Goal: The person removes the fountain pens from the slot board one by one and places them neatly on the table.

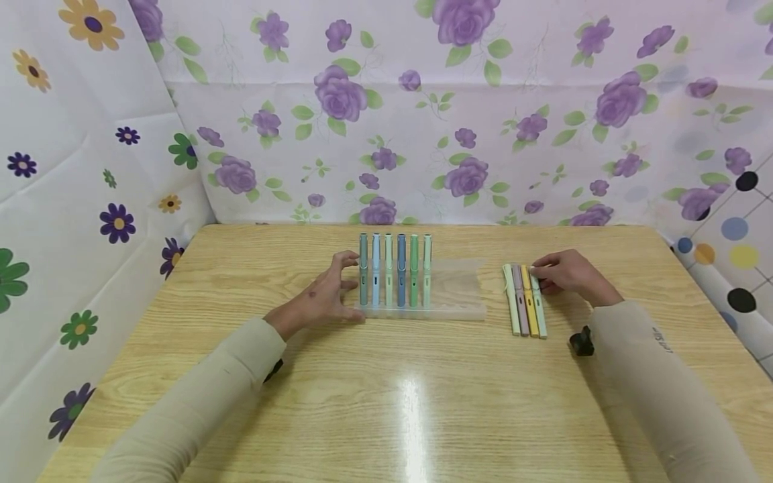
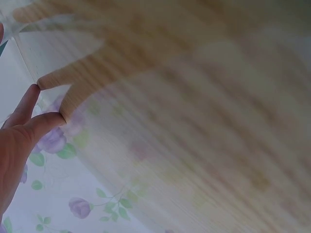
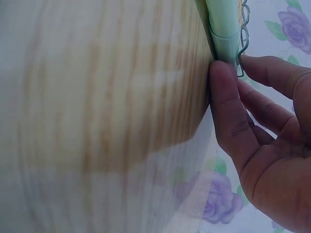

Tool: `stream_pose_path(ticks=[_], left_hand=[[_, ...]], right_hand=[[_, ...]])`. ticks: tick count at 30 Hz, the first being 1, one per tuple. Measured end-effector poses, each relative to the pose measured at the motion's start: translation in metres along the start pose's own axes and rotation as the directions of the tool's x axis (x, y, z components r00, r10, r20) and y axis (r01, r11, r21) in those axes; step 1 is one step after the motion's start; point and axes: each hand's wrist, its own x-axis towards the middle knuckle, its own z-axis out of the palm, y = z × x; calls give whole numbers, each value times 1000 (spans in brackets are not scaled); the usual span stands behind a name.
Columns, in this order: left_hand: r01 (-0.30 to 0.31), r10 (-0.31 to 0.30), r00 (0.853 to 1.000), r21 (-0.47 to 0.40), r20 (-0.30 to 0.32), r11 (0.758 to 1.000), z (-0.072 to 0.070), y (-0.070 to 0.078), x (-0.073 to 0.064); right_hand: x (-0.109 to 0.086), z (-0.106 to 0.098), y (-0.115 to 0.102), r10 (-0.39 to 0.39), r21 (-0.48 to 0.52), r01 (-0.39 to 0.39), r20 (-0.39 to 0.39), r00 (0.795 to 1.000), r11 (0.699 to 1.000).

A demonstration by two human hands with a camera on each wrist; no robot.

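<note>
A clear plastic pen stand (image 1: pixel 459 312) holds a row of several capped pens in greens and blues, such as a dark blue pen (image 1: pixel 401 268). My left hand (image 1: pixel 329 292) is at the stand's left end, thumb by the front corner and fingers spread toward the back. In the left wrist view two fingertips (image 2: pixel 62 117) touch the tabletop. To the right of the stand lie a pale yellow-green pen (image 1: pixel 512 302), a mauve pen (image 1: pixel 521 302), a yellow pen (image 1: pixel 529 305) and a mint pen (image 1: pixel 539 308). My right hand (image 1: pixel 564 275) pinches the mint pen's clip end between thumb and finger.
The wooden table (image 1: pixel 338 402) carries everything and shines at its middle front. Behind it hangs a purple-flowered sheet (image 1: pixel 386 121), with another flowered sheet (image 1: pixel 78 168) on the left. A small black object (image 1: pixel 582 341) shows under the right wrist.
</note>
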Motion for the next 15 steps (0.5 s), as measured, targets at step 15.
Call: stream_pose_path(ticks=[15], left_hand=[[-12, 12, 1000, 17, -2, 1000, 1, -2, 1]], right_hand=[[-4, -4, -6, -2, -27, 3, 5, 1000, 1000]])
